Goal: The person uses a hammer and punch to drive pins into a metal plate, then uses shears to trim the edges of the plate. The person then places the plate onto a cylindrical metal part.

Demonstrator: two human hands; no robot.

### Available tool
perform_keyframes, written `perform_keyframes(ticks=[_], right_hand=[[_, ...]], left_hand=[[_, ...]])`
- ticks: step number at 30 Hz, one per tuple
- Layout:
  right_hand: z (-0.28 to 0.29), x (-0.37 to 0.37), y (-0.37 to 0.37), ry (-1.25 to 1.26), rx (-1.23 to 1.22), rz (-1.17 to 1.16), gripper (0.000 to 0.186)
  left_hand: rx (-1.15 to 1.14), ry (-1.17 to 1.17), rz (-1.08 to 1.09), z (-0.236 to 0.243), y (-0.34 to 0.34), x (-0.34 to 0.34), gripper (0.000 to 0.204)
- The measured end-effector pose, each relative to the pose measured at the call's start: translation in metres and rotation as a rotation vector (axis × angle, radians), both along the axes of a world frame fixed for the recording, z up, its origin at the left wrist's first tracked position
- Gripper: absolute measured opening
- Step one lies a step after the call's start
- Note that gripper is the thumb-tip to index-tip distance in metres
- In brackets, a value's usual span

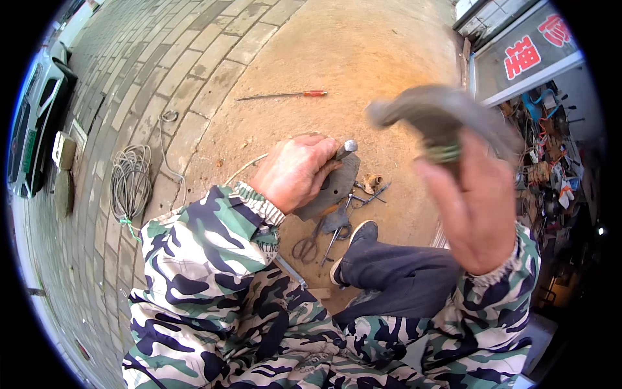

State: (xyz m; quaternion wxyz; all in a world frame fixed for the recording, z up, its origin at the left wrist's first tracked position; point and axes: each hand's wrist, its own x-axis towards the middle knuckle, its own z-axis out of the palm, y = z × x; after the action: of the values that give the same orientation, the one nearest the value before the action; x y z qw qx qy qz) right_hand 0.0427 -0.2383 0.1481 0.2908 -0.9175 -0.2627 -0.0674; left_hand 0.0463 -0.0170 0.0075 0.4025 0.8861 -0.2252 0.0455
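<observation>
Grey metal plate (334, 188) lay under the left hand (295, 172), fingers closed around a punch (345, 149). Right hand (476, 207) gripped a raised hammer (434, 120); a square, centred strike was advisable.

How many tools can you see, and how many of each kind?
Hammer, raised in the right hand: 1
Punch, in the left hand: 1
Scissors: 1
Screwdriver, red handle: 1
Total: 4
</observation>
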Motion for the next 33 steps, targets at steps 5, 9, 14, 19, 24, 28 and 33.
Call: perform_keyframes(ticks=[5, 9, 14, 19, 24, 28, 33], right_hand=[[-0.024, 0.019, 0.000, 0.361, 0.688, -0.257, 0.012], [-0.102, 0.039, -0.011, 0.678, 0.658, -0.363, 0.014], [-0.150, 0.050, 0.000, 0.579, 0.358, -0.240, 0.017], [-0.152, 0.046, 0.012, 0.839, 0.510, -0.148, 0.018], [-0.143, 0.047, 0.012, 0.826, 0.456, -0.141, 0.018], [-0.165, 0.050, 0.014, 0.780, 0.417, -0.124, 0.015], [-0.161, 0.046, 0.002, 0.763, 0.441, -0.180, 0.015]], left_hand=[[-0.009, -0.002, 0.017, 0.002, -0.002, 0.000, 0.015], [-0.005, 0.045, 0.025, 0.001, -0.004, 0.000, 0.014], [0.069, 0.161, 0.085, 0.011, -0.004, -0.004, 0.013], [-0.021, 0.106, 0.063, 0.007, -0.005, -0.007, 0.015], [0.000, 0.041, 0.012, 0.002, -0.008, -0.012, 0.017], [-0.577, 0.478, 0.268, 0.011, 0.005, -0.004, 0.018], [-0.693, 0.385, 0.495, 0.012, 0.034, 0.002, 0.024]])
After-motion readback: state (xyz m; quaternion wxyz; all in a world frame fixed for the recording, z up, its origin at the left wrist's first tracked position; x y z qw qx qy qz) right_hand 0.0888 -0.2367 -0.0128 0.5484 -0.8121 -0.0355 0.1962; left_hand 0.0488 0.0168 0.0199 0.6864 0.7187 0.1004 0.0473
